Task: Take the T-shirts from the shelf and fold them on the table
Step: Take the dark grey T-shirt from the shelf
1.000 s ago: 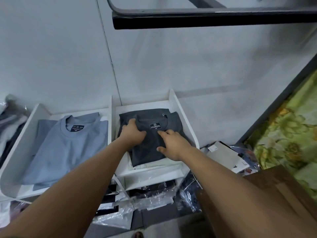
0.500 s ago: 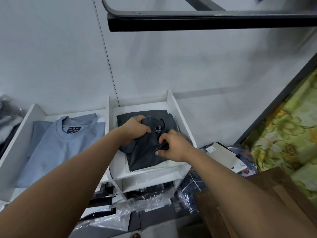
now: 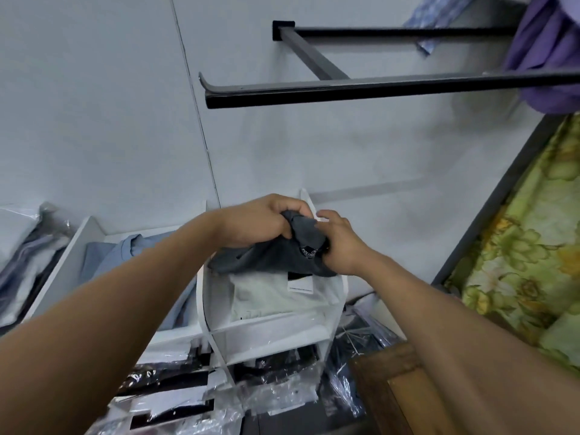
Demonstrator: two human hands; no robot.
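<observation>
Both hands hold a dark grey T-shirt [image 3: 270, 255] above the right compartment of the white shelf [image 3: 270, 328]. My left hand [image 3: 260, 221] grips the bunched collar end, and my right hand [image 3: 340, 243] grips the cloth beside its black neck label. The shirt hangs lifted off the pile. Under it lies a folded white T-shirt [image 3: 266, 293] with a white tag. A light blue T-shirt [image 3: 125, 252] lies in the left compartment, partly hidden by my left forearm.
Black metal rails [image 3: 376, 89] jut from the white wall above. Purple cloth [image 3: 546, 51] hangs at the top right. Bagged garments [image 3: 188, 403] fill the lower shelves and floor. A brown wooden table corner [image 3: 386, 387] sits at the lower right, next to green floral fabric [image 3: 530, 265].
My hands have bunched the dark grey T-shirt and lifted it off the pile, uncovering the white T-shirt below. The view has tilted upward.
</observation>
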